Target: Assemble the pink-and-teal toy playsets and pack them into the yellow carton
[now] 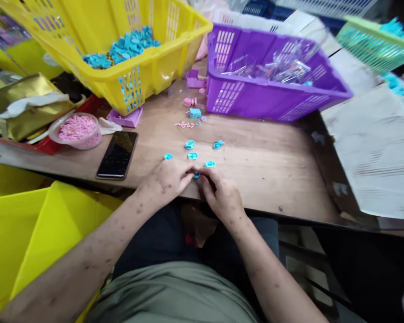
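Observation:
My left hand (166, 181) and my right hand (224, 193) meet at the table's front edge. Between their closed fingertips is a small blue plastic piece (196, 175), mostly covered by the fingers. Just beyond the hands lie several similar blue oval pieces on the wood: one blue piece (168, 156) by my left knuckles, another blue piece (209, 164) touching or close to my right fingers, and others farther back, such as the blue piece (190, 144). Behind them sit a blue box-like part (195, 113) and a row of small pink hooked bits (184, 125).
A yellow basket (158, 67) with blue parts stands back left, a purple basket (272, 96) with clear bags back right. On the left are a phone (117, 154) and a tub of pink bits (77, 130). A white-covered board (373, 148) borders the right.

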{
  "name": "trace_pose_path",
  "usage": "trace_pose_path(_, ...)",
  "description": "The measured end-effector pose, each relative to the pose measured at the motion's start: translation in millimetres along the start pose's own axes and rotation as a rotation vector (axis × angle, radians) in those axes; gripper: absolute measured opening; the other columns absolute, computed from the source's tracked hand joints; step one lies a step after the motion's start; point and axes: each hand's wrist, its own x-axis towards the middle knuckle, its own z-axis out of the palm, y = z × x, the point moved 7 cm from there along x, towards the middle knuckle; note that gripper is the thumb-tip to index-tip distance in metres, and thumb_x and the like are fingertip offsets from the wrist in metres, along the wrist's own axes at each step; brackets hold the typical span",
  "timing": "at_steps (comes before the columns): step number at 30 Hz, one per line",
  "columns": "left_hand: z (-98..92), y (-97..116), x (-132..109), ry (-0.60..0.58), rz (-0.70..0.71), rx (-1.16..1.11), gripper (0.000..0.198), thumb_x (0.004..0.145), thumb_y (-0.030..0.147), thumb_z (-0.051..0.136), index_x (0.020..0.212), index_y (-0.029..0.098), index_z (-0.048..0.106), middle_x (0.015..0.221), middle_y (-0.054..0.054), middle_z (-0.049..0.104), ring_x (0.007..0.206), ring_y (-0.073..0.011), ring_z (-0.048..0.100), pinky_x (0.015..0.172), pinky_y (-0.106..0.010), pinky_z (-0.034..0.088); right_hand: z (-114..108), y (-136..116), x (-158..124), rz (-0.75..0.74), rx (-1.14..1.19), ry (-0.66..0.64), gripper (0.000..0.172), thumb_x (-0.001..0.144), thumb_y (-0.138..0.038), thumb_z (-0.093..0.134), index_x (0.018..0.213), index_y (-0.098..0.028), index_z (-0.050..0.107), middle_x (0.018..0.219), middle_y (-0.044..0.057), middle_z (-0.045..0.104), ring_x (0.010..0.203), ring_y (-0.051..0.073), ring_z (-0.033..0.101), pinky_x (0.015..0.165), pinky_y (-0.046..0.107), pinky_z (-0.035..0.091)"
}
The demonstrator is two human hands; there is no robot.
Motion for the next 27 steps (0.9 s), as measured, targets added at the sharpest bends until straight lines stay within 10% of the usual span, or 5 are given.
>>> trace_pose_path(7, -5.7, 2, 7, 0.033, 0.169, 0.039, 0.016, 0.108, 0.024, 0.066, 0.103, 0.02, 0.081, 0.113, -0.011, 0.08, 0.109, -0.0279, 0.079, 0.101, -0.043, 0.064, -50, 60, 64, -0.005, -0.051, 0.137, 0.032, 0.104, -0.025, 0.07, 0.136, -0.025, 0.073, 0.131, 0.011, 0.082, 0.112, 0.029, 0.079, 0.093, 0.045, 0.068)
trace_pose_path(13, -38.2, -4, 11, 0.118, 0.093, -0.075, 0.019, 0.11, 0.032, 0.064, 0.11, 0.022, 0.079, 0.117, -0.009, 0.082, 0.113, -0.027, 0.079, 0.103, -0.041, 0.061, -23, 115, 115, -0.058, -0.137, -0.171, 0.015, 0.093, -0.013, 0.079, 0.104, -0.021, 0.084, 0.107, 0.009, 0.083, 0.1, 0.027, 0.076, 0.097, 0.043, 0.062)
trace_pose_path(21, -67.0, -34, 8, 0.239, -0.053, -0.06, 0.02, 0.106, 0.04, 0.066, 0.101, 0.029, 0.081, 0.115, -0.006, 0.082, 0.108, -0.0265, 0.078, 0.103, -0.041, 0.063, -29, 106, 110, -0.06, 0.112, -0.054, 0.018, 0.103, -0.038, 0.082, 0.114, -0.028, 0.092, 0.112, 0.008, 0.082, 0.101, 0.026, 0.076, 0.092, 0.043, 0.063)
trace_pose_path(27, -63.5, -45, 14, 0.232, -0.089, -0.056, 0.021, 0.104, 0.037, 0.065, 0.103, 0.025, 0.082, 0.114, -0.007, 0.082, 0.109, -0.0265, 0.077, 0.104, -0.041, 0.061, -6, 79, 129, -0.042, 0.206, -0.345, 0.018, 0.103, -0.033, 0.083, 0.118, -0.028, 0.092, 0.104, 0.003, 0.088, 0.081, 0.019, 0.075, 0.072, 0.032, 0.057)
